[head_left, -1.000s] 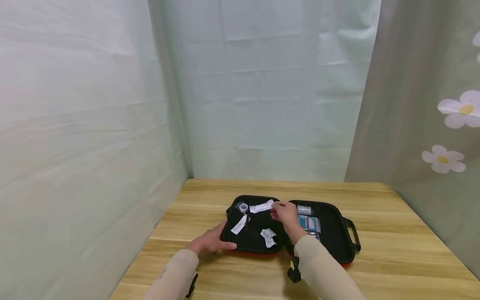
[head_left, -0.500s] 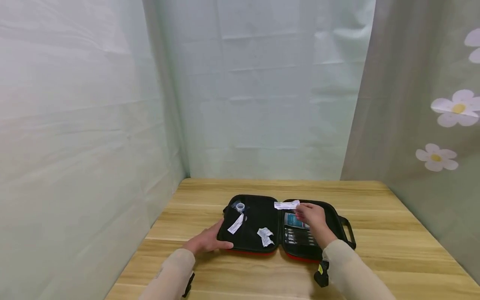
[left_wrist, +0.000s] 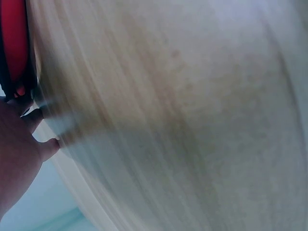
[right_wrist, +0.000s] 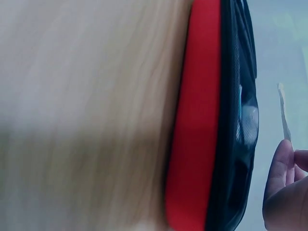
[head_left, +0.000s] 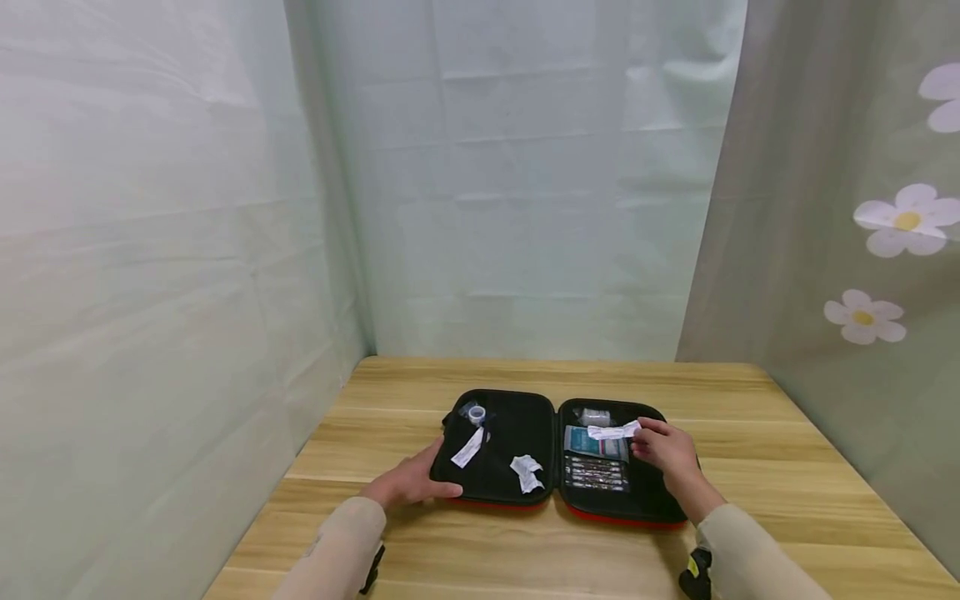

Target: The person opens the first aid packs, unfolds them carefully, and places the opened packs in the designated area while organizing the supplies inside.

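The paper strip [head_left: 611, 432] has moved rightward; I see its length run left from the pinching right hand [head_left: 667, 454] (left hand [head_left: 412, 482], loosely spread, touches the case [head_left: 525, 429]).

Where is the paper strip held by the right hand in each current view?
Head: right of centre, the paper strip pinched by the right hand.
Left wrist: not visible.
Right wrist: near the right edge, about mid-height.
Shared landmark: the case's red shell.

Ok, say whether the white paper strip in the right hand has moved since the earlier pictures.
Yes, rightward: in the head view, against the open black-lined red case, the strip went from over the left half to over the right half.
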Demonstrator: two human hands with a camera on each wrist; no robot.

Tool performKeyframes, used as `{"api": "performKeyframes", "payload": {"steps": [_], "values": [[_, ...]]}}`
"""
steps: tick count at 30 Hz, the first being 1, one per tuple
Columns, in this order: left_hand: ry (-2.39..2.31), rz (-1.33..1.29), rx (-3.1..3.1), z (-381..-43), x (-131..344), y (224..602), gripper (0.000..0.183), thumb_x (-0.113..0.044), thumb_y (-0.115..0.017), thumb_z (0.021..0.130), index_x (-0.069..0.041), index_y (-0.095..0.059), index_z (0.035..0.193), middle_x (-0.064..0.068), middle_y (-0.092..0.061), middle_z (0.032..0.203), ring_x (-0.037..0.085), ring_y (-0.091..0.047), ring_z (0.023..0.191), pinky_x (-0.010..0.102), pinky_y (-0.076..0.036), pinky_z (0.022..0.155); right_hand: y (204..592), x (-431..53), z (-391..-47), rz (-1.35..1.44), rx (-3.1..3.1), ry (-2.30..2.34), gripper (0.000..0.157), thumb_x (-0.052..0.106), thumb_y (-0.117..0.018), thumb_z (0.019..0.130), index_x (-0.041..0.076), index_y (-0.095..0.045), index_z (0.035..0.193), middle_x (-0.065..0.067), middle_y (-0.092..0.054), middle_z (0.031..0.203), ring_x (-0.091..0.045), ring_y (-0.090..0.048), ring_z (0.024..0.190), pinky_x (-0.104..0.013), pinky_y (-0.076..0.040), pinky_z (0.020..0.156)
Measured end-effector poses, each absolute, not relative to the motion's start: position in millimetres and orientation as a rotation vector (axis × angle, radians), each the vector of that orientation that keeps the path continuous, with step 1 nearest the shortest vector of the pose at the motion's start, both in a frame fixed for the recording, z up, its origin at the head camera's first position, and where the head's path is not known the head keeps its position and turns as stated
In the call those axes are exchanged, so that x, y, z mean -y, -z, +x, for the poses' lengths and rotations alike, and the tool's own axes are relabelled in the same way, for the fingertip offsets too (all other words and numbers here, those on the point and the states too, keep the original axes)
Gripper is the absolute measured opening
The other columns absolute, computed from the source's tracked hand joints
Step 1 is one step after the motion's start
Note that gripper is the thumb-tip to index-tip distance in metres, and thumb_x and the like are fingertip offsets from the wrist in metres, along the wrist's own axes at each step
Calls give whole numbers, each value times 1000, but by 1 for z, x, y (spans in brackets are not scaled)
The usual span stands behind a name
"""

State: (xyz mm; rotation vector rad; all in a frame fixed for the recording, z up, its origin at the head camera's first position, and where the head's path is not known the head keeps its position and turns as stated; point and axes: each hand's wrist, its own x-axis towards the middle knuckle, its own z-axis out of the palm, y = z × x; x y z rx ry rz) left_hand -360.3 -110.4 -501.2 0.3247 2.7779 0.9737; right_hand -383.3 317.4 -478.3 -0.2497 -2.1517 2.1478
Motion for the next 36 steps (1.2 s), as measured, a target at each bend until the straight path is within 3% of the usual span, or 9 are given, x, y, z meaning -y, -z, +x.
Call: {"api": "performKeyframes", "payload": {"steps": [8,18,36], "values": [[-948,320,-2786,-361,111,502,110,-49,-80,80,-7,-17,159,20,-31,157,43,-32,139,60,-26,111,486,-341,-372,-251,2146,-2156,44,2,-58,97,-17,-46,135,-9,-68,86,-12,-66,66,-24,-57,64],[-935,329,-2794,-361,111,501,110,-49,-80,80,-7,-17,159,20,-31,157,42,-34,139,59,-28,111,501,-368,-353,-222,2131,-2144,42,0,-57,97,-20,-45,133,0,-66,80,-10,-67,64,-24,-57,63],[-980,382,-2780,-361,113,503,113,-55,-79,78,-6,-15,159,25,-32,155,45,-34,137,62,-26,110,519,-410,-326,-291,2279,-1990,43,1,-58,97,-19,-46,132,-3,-68,77,-14,-66,62,-27,-55,55]]}}
